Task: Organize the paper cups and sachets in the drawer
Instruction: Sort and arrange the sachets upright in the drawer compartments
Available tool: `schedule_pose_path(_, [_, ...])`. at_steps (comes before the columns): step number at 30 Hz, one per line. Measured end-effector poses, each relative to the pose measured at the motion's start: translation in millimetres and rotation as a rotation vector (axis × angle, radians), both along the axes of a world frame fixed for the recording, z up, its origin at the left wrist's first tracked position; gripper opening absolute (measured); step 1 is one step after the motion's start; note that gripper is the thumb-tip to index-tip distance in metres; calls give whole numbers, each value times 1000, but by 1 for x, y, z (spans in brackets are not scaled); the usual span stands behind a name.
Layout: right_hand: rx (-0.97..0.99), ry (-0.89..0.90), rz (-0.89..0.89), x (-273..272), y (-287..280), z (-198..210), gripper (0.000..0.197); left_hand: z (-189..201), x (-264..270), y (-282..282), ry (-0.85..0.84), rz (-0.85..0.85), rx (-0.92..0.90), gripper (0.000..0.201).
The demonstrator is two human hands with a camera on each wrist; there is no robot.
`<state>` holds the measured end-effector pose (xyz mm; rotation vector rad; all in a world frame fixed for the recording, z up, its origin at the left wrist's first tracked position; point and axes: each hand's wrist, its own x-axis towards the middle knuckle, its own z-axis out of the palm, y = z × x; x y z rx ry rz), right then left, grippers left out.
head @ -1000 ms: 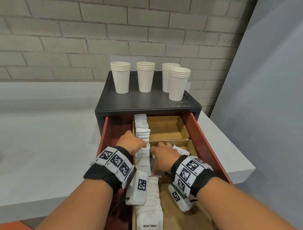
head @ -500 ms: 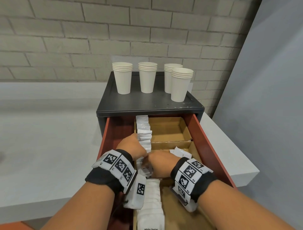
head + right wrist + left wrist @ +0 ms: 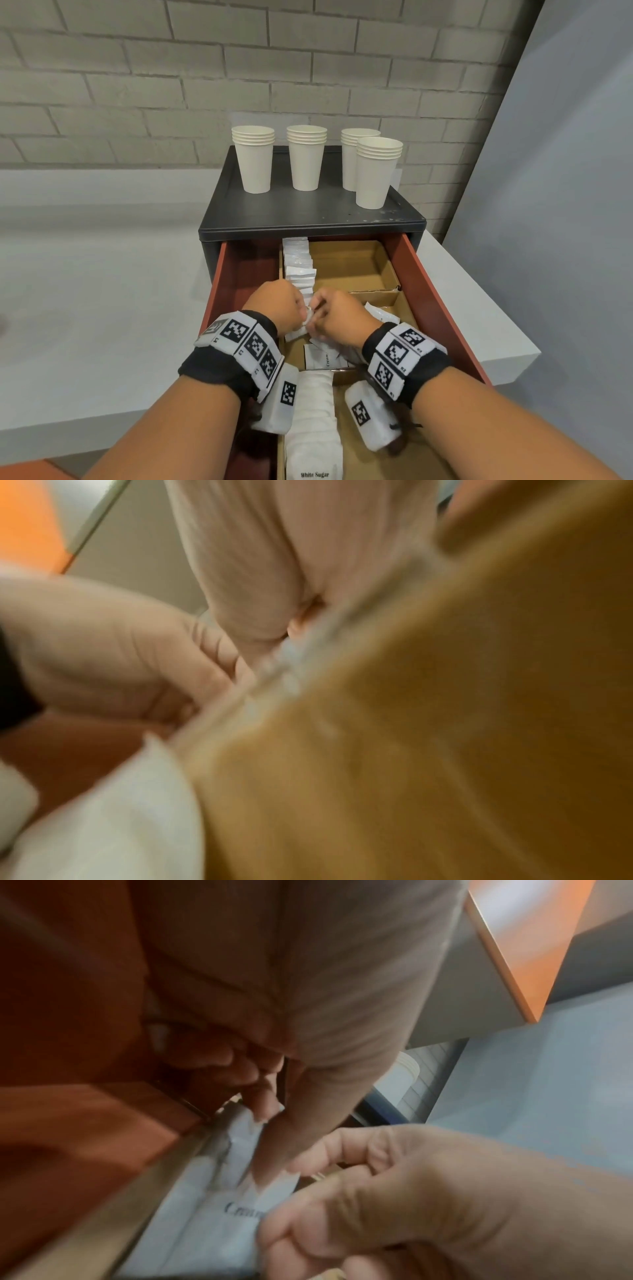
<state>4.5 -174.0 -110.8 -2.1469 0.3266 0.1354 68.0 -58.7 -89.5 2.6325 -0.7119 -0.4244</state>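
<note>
Both hands met over the open drawer point(image 3: 442, 301), above the narrow left row of the cardboard divider point(image 3: 352, 265). The left hand point(image 3: 275, 303) had its fingers curled and pinched the top edge of a white creamer sachet point(image 3: 298, 330); the left wrist view showed its fingertips point(image 3: 263, 1104) pressed on the crumpled paper. The right hand point(image 3: 337, 317) sat just beside it, knuckles almost touching, fingers curled round the same sachet from the other side. More creamer sachets point(image 3: 299, 265) stood in a row running back from the hands, and one point(image 3: 320, 356) lay flat just below the right hand. A row of white sugar sachets point(image 3: 313, 428) filled the near end, under the wrists. Four stacks of paper cups point(image 3: 306, 157) stood on top of the black cabinet point(image 3: 308, 219), well apart from the hands. The cabinet sat on a pale surface point(image 3: 102, 274).
</note>
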Motion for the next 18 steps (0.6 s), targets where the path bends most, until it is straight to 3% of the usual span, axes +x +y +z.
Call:
schedule_pose_path(2, [0, 37, -7, 1, -5, 7, 28, -5, 5, 0, -25, 22, 71, 20])
schedule_pose_path(5, [-410, 122, 135, -4, -13, 23, 9, -12, 9, 1, -31, 63, 106, 23])
schedule_pose_path(8, [-690, 331, 296, -11, -14, 21, 54, -15, 12, -1, -27, 89, 121, 21])
schedule_pose_path(11, [-702, 367, 303, -12, -3, 10, 71, -16, 13, -2, -5, 122, 123, 20])
schedule_pose_path(18, [-717, 451, 212, -8, 10, 1, 69, -21, 16, -2, 12, 138, 123, 21])
